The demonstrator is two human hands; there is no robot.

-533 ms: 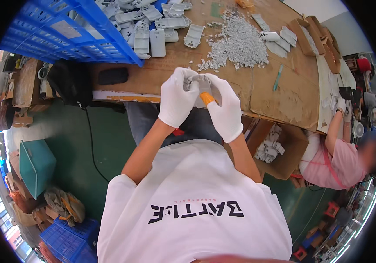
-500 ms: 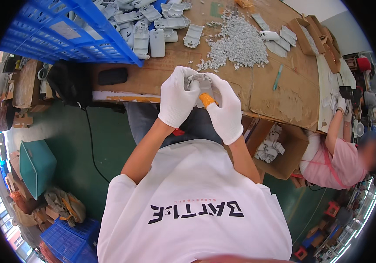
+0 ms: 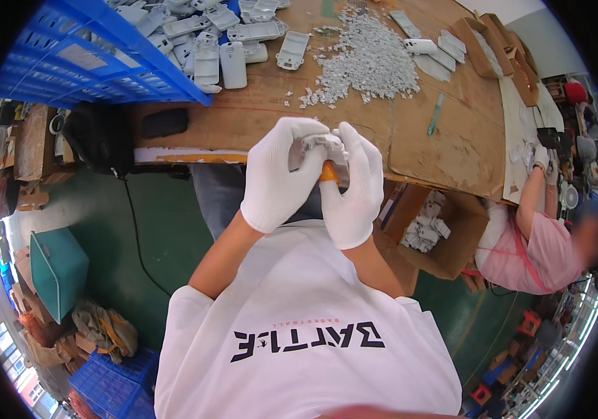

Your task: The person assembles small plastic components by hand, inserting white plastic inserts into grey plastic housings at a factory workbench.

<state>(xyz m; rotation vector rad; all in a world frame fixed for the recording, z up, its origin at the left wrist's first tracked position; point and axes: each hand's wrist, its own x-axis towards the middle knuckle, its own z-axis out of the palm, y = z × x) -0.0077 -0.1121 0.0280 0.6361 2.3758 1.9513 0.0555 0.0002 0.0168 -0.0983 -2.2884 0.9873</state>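
Just off the table's near edge, my two white-gloved hands hold a small pale grey-white plastic casing (image 3: 324, 145) between them. My left hand (image 3: 278, 174) is closed on its left side, the thumb pressing against the near face. My right hand (image 3: 356, 185) grips the right side with fingers curled behind. An orange piece (image 3: 329, 172) sits at the right thumb's tip; whether it is a thumb cover or a tool's handle cannot be made out. The casing is seen nearly edge-on, and the fingers hide much of it.
On the cardboard-covered table (image 3: 243, 119) lie a heap of small grey-white bits (image 3: 369, 59), piled white casings (image 3: 206, 59), a teal pen-like stick (image 3: 436, 114) and a dark case (image 3: 164, 123). A blue crate (image 3: 96, 59) stands left. An open carton (image 3: 463, 237) is below right; a co-worker (image 3: 533, 244) sits beyond.
The casing has tipped from showing its flat face to nearly edge-on. Both hands have turned with it, and the left thumb has moved across its near side. The whole view has shifted slightly.
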